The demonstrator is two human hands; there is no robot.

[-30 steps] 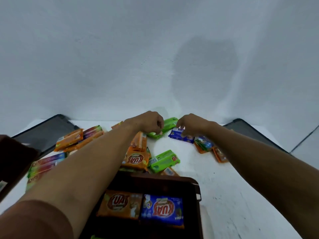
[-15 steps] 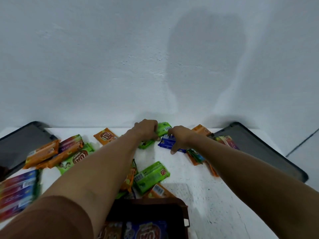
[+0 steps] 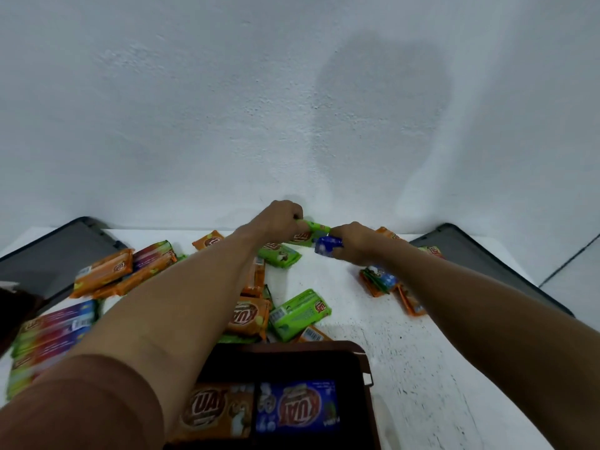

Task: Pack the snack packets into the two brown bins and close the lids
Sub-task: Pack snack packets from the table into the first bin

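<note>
My left hand (image 3: 279, 219) grips a green snack packet (image 3: 308, 233) lifted off the far side of the white table. Beside it, my right hand (image 3: 355, 243) pinches a blue packet (image 3: 326, 246). A brown bin (image 3: 360, 358) stands open at the near edge, with an orange packet (image 3: 211, 407) and a blue packet (image 3: 297, 405) lying flat inside. Part of a second brown bin (image 3: 16, 306) shows at the far left edge. Several loose orange, green and blue packets lie scattered between the bins and the wall.
Two dark grey lids lie flat on the table, one at the back left (image 3: 58, 251) and one at the back right (image 3: 480, 258). A white wall (image 3: 292, 108) rises directly behind the table. Bare speckled tabletop (image 3: 422, 368) lies right of the bin.
Both hands have closed on their packets and raised them off the table. The view has tilted, showing more of the near bin again.
</note>
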